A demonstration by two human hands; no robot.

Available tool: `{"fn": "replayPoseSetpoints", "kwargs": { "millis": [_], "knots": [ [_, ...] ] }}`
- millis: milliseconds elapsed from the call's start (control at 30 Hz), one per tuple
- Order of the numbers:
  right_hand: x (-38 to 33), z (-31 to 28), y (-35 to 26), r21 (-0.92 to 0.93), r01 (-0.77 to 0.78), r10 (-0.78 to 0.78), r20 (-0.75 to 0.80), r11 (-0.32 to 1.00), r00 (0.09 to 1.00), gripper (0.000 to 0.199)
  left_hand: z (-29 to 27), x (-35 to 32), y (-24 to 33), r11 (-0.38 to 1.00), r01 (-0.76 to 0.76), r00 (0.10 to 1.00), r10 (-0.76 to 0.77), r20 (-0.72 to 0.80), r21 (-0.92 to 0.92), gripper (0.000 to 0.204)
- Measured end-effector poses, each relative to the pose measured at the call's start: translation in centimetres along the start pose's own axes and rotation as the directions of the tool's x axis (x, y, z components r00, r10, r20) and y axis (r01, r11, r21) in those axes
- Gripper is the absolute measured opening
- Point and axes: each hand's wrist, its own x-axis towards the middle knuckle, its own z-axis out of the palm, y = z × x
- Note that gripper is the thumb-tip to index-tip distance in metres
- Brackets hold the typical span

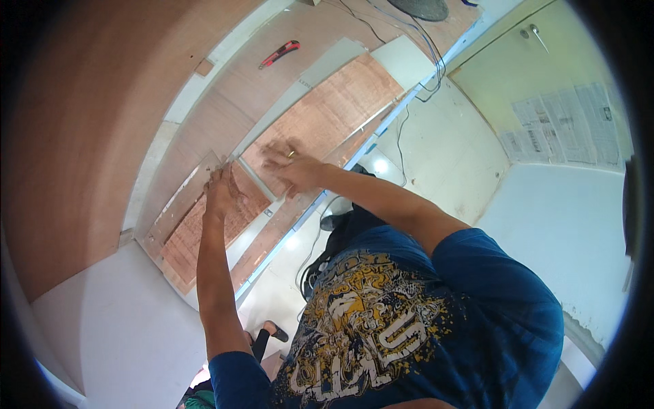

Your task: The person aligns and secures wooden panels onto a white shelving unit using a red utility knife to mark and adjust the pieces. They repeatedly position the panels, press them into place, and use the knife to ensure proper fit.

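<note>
On the workbench lie two pieces of reddish-brown wood-grain sheet, a long one (340,102) and a shorter one (194,235), with a narrow pale gap between them. My left hand (219,192) rests on the shorter piece, its fingers stretched toward the far edge beside a thin flat strip (178,198). Over the near left end of the long piece is my right hand (296,167), with a ring on one finger. Its fingers look spread but are blurred by motion. Whether it touches the sheet I cannot tell. A pale board (411,60) shows under the long piece.
A red and black utility knife (279,54) lies on the bench's far side. Dark cables (436,61) trail over the right edge near a round dark object (419,8). A brown wooden panel (88,136) rises at left. Someone's foot (276,331) shows below.
</note>
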Motion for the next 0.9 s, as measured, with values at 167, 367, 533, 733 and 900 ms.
{"fn": "replayPoseSetpoints", "kwargs": {
  "millis": [167,367,533,733,900],
  "knots": [
    [-6.7,-4.6,17.4,0.054,-0.755,0.752,-0.151,0.654,0.641,0.090,-0.2,-0.5,0.7,1.000,0.028,0.999,-0.028,0.018,0.000,0.125],
    [-10.4,-8.8,21.3,0.260,-0.941,0.969,-0.175,0.218,0.176,0.123,0.0,0.2,0.8,1.000,-0.006,1.000,0.006,-0.009,-0.028,0.125],
    [-10.1,-8.3,20.7,0.278,-0.945,0.978,-0.164,0.173,0.131,0.122,0.4,0.2,0.0,0.998,-0.054,0.998,0.053,-0.039,-0.022,0.124],
    [-11.0,-7.7,21.3,0.261,-0.948,0.961,-0.251,0.182,0.115,0.122,1.2,0.6,0.2,0.997,-0.082,0.993,0.082,-0.087,0.005,0.116],
    [-9.2,-7.5,22.0,0.153,-0.936,0.920,-0.290,0.317,0.265,0.115,7.5,3.5,-8.4,0.876,-0.012,0.996,-0.033,-0.085,-0.482,0.104]
  ]
}}
